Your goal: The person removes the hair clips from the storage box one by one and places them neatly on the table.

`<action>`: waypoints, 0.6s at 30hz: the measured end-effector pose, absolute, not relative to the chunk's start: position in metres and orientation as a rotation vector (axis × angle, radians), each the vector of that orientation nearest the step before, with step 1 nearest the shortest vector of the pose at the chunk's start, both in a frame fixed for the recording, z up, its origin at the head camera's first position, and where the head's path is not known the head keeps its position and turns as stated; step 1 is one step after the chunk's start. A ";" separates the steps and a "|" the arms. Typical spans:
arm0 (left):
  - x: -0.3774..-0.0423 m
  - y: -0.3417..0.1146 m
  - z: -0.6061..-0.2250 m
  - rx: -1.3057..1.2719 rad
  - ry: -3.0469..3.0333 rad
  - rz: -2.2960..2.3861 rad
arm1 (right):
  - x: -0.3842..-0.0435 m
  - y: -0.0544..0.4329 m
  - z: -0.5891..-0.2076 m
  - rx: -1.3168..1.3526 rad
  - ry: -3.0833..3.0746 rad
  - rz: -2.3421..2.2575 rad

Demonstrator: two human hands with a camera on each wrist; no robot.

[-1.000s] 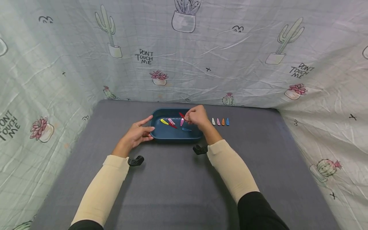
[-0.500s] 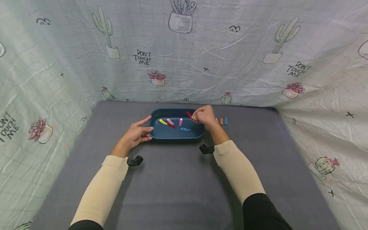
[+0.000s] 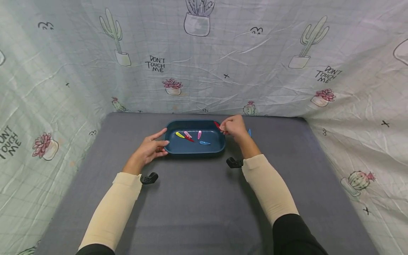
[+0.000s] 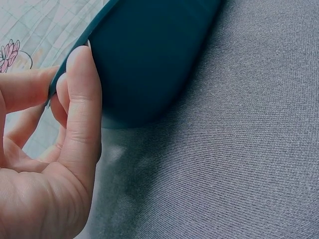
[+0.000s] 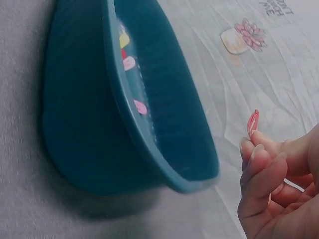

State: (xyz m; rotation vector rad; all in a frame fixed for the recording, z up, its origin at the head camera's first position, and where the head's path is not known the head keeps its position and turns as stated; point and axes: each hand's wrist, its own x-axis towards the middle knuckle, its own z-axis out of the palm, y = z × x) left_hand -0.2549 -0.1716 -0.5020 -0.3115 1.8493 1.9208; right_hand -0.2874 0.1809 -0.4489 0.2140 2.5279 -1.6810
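A dark blue tray [image 3: 195, 153] sits on the grey table toward the back. My left hand [image 3: 149, 148] grips its left end; in the left wrist view, thumb and fingers pinch the rim [image 4: 99, 17]. With fingertips, my right hand [image 3: 235, 126] pinches a red snap hair clip [image 5: 253, 124], held up at the tray's right end. Inside the tray lie a yellow clip [image 3: 179, 135], a pink clip [image 3: 188, 134], another red clip [image 3: 189, 139], a second pink clip [image 3: 199, 134] and a blue clip [image 3: 205, 143].
To the right of the tray, a blue clip [image 3: 250, 132] on the table [image 3: 191, 198] shows past my right wrist; the hand and wrist hide its neighbours. A cactus-print curtain [image 3: 204, 71] hangs along the back and sides.
My right hand has moved right with the red clip, from over the tray's inside to its right end, covering most of the clips on the table. The left hand stays on the tray.
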 end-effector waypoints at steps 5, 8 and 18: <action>-0.255 -0.173 -0.502 -0.311 1.850 1.922 | -0.290 0.191 -0.449 0.249 2.541 -1.666; -0.254 -0.173 -0.501 -0.310 1.848 1.917 | -0.292 0.197 -0.448 0.272 2.528 -1.656; -0.253 -0.173 -0.499 -0.301 1.845 1.910 | -0.292 0.218 -0.445 0.308 2.514 -1.666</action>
